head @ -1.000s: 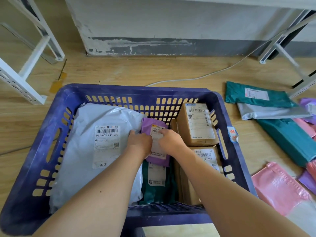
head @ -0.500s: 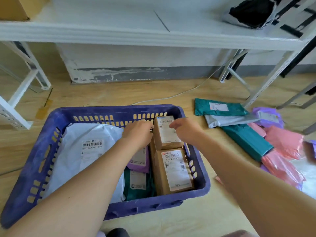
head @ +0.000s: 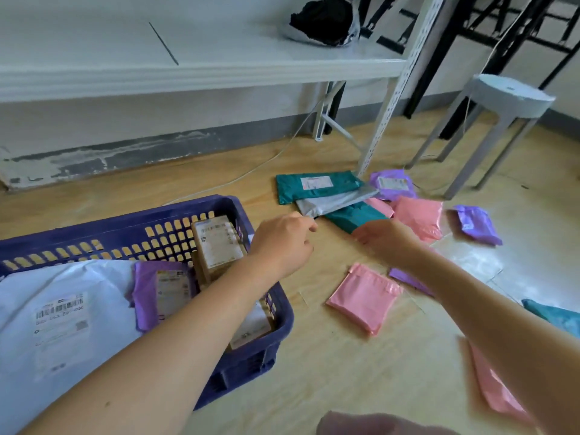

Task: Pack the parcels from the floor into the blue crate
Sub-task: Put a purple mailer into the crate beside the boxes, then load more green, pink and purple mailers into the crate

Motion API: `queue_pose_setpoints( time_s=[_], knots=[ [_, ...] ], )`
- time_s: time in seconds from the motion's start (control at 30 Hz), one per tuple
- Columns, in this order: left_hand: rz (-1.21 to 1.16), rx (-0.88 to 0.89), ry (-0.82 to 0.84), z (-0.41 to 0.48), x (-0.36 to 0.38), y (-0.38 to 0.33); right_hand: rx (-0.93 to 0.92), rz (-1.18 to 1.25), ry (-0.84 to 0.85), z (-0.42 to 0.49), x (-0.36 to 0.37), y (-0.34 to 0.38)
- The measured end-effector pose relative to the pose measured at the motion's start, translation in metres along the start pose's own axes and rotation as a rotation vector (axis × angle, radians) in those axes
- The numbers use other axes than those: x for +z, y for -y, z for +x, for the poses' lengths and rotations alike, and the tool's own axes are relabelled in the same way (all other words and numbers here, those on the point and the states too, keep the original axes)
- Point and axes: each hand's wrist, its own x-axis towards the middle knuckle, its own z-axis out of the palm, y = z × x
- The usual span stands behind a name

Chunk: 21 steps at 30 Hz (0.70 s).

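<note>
The blue crate (head: 284, 315) stands at the lower left and holds a large white parcel (head: 62, 315), a purple mailer (head: 163, 290) and brown boxes (head: 219, 243). My left hand (head: 282, 243) hovers past the crate's right rim with loosely curled fingers, holding nothing. My right hand (head: 386, 240) reaches out over the floor, empty, just short of a teal parcel (head: 354, 216). A grey mailer (head: 335, 202) and a second teal mailer (head: 317, 186) lie stacked beyond. Pink mailers (head: 364, 296) (head: 417, 215) and purple mailers (head: 477, 224) (head: 392, 185) are scattered on the wooden floor.
A white metal shelf (head: 194, 70) with a perforated leg (head: 389, 111) spans the back, with a black bag (head: 323, 22) on it. A pale stool (head: 508, 95) stands at the right. A white cable (head: 251, 174) runs along the floor by the wall.
Both hands have left the crate and moved right toward the parcels on the floor. The view has swung right and up; the purple mailer stays in the crate.
</note>
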Motion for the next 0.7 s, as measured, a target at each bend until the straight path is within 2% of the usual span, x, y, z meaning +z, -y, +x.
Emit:
queue_pose_setpoints(
  time_s=[0.2, 0.7],
  knots=[
    [-0.014, 0.046, 0.085, 0.017, 0.043, -0.046, 0.146, 0.194, -0.109, 0.005, -0.009, -0.081],
    [0.030, 0.025, 0.349, 0.069, 0.183, -0.099, 0.441, 0.510, -0.065, 0.009, 0.045, -0.214]
  ],
)
